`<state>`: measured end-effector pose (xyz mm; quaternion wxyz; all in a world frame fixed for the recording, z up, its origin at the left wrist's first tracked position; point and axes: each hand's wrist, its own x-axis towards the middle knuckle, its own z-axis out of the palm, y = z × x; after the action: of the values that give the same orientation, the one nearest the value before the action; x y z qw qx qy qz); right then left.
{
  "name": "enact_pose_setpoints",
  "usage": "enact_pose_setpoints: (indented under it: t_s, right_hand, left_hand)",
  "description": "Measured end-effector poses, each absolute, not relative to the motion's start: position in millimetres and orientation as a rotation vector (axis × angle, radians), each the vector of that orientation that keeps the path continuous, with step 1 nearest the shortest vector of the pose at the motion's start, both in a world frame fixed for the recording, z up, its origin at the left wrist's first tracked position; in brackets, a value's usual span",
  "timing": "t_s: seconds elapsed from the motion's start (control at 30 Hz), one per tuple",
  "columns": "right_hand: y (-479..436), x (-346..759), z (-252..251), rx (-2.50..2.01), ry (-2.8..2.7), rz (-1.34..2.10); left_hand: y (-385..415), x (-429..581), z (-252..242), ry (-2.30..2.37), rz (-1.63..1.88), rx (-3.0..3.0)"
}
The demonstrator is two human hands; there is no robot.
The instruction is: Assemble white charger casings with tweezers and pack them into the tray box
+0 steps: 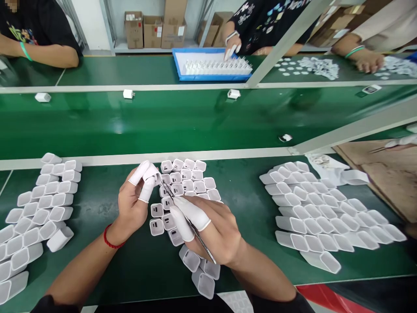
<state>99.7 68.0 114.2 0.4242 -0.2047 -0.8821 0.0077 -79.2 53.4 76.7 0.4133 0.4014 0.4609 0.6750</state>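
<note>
My left hand (135, 195), with white finger cots on its fingertips, pinches a small white housing (155, 177) above the green table. My right hand (208, 226), also in finger cots, grips metal tweezers (199, 237). The tweezers' tips point at the housing's opening; whether they touch it I cannot tell. Below and beside my hands, white housings with dark slots (157, 227) stand in rows, partly hidden by my right hand. Several open white shells (205, 283) lie nearer the front edge.
White shells (52, 200) cover the left side, and another batch (312, 211) lies at right. Beyond a pale rail (143, 158), a green conveyor (97, 126) carries several white pieces. Across it, people work beside a blue tray (211, 78). Another person's hand (404, 141) is at far right.
</note>
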Motion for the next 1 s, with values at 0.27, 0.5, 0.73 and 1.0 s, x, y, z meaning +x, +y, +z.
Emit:
enact_pose_setpoints:
  t_s: [0.27,0.5,0.73,1.0]
  right_hand:
    - [67,94,118,-0.491,-2.22,-0.043]
    - [79,84,115,-0.541,-2.281,-0.125]
    - [74,83,113,-0.541,-2.367,-0.072]
    - [67,93,125,-0.682,-2.132,0.145]
  left_hand:
    - [53,-79,74,1.204,1.669,1.066]
    - [48,-77,78,1.247,1.628,1.147]
    - [46,-78,73,1.301,1.61,1.241]
    - [60,-78,69,1.211,1.711,1.139]
